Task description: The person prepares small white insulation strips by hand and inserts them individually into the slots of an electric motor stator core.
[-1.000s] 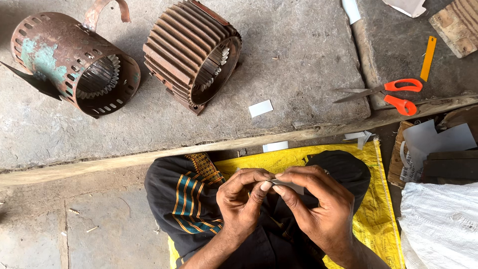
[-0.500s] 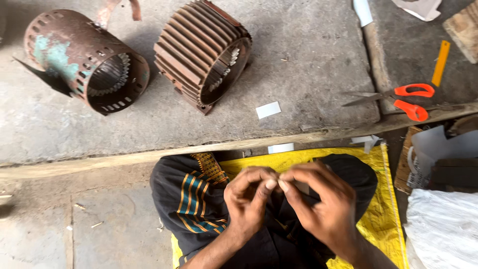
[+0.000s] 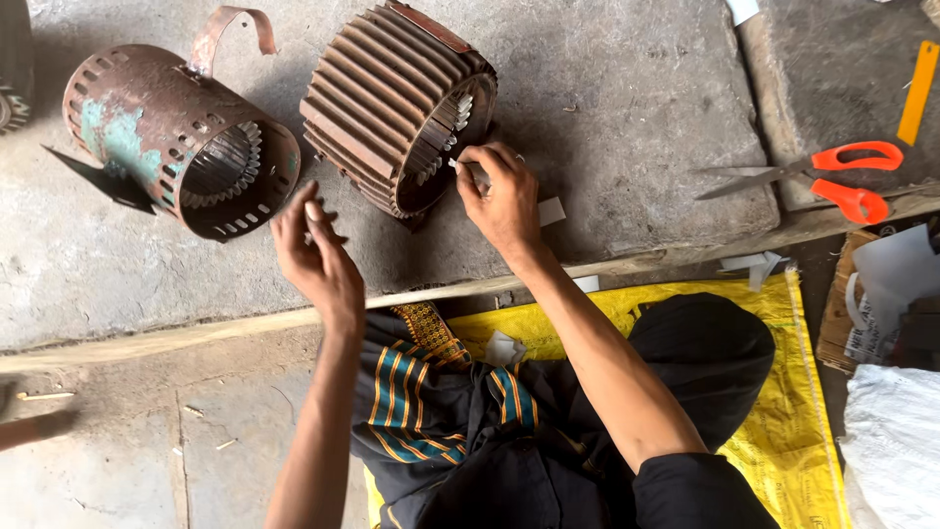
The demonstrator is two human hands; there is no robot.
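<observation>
Right hand (image 3: 501, 192), moved from lap, pinches paper slip (image 3: 460, 168) at ribbed motor shell (image 3: 397, 106) opening; left hand (image 3: 315, 252) open, empty, nearby.

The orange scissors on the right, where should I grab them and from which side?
Take the scissors by the orange loops, coming from the right. The handles lie at the right end with nothing over them, while the blades point left across the concrete slab.
</observation>
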